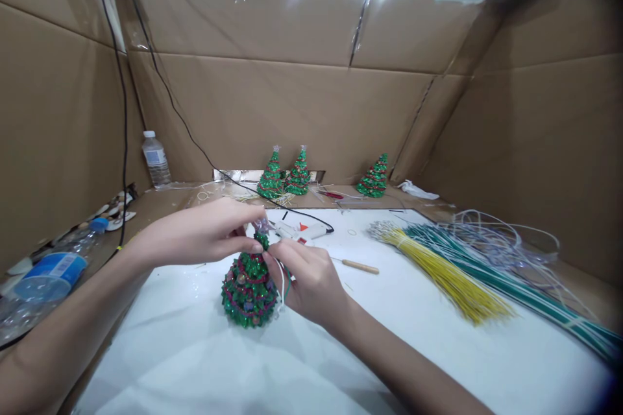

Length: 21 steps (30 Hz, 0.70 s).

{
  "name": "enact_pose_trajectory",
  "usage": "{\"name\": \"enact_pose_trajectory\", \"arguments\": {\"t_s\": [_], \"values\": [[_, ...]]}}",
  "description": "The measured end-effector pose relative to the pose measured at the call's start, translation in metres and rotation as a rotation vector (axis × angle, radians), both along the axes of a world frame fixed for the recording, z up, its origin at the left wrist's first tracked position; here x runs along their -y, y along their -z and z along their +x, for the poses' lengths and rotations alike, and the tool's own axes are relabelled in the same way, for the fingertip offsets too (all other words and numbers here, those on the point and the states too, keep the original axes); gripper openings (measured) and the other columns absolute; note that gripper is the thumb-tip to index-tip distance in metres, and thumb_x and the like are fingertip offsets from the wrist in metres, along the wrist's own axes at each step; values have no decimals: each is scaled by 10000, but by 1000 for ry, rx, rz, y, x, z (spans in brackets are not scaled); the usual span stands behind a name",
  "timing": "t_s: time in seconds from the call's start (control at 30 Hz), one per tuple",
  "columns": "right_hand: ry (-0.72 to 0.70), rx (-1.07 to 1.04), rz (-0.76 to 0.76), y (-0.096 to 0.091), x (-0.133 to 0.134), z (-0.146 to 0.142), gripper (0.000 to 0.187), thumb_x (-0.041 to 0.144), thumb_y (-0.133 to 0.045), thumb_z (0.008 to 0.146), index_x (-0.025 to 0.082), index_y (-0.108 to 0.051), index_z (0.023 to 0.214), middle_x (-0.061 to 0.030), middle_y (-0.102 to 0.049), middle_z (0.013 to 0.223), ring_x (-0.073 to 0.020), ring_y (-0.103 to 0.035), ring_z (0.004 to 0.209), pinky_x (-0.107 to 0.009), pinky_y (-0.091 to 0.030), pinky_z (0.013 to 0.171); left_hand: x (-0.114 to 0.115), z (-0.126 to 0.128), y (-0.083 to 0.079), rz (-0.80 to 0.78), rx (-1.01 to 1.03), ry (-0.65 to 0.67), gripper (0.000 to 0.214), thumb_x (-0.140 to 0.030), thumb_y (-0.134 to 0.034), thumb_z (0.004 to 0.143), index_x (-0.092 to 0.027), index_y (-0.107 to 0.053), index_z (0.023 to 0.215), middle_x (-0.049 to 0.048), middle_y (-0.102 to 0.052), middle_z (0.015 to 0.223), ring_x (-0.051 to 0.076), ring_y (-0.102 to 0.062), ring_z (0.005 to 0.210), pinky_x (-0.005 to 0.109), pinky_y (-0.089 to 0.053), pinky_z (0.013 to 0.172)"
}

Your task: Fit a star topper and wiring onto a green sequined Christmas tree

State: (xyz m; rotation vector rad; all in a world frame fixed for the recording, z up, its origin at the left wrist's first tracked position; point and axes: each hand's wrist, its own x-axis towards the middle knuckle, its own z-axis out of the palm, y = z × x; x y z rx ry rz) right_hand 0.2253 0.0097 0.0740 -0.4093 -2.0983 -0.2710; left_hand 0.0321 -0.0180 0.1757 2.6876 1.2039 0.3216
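A small green beaded Christmas tree [250,288] with red garland stands upright on the white board, and a pale star topper [261,225] sits at its tip. My left hand [226,230] is closed round the top of this tree, thumb and fingers pinching just below the star. From the right, my right hand [306,272] pinches at the same upper part. Strands of white and green cord [282,288] hang by its fingers. What exactly sits between the right fingertips is too small to make out.
Three more trees [372,176] stand by the cardboard back wall. A glue gun [314,231] and a wooden-handled awl [360,266] lie beyond my hands. Yellow wires [448,275] and green wires [496,275] are bundled at right. Plastic bottles [53,272] are at left.
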Motion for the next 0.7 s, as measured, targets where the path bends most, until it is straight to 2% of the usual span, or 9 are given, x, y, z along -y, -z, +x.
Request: {"name": "enact_pose_trajectory", "arguments": {"t_s": [0.17,0.33,0.53,0.7], "values": [[-8,-55,12,-2,4,1,149,194,-499,900,184,-528,754,23,-484,605,-100,-398,503,-231,-307,479,-2,-1,1,-4,12,8,191,-332,-461,954,-167,-553,923,21,-618,796,148,-560,695,242,-404,595],[26,-7,63,-3,7,1,178,127,-480,892,177,-548,735,14,-495,603,-109,-401,513,-238,-308,484,-2,1,1,-6,-2,-3,189,-326,-471,947,-159,-560,946,26,-620,794,152,-563,694,243,-396,587],[17,16,9,-2,2,1,218,116,-436,910,183,-526,722,19,-471,600,-108,-378,513,-234,-290,480,0,3,-1,3,-18,-31,179,-304,-470,942,-154,-559,905,27,-608,789,157,-552,696,249,-383,593],[-9,-31,-19,-5,5,0,157,180,-482,900,189,-524,749,25,-483,611,-99,-389,513,-234,-302,485,0,0,1,-11,8,-18,179,-313,-467,944,-161,-557,917,18,-608,788,154,-552,694,248,-377,591]]}}
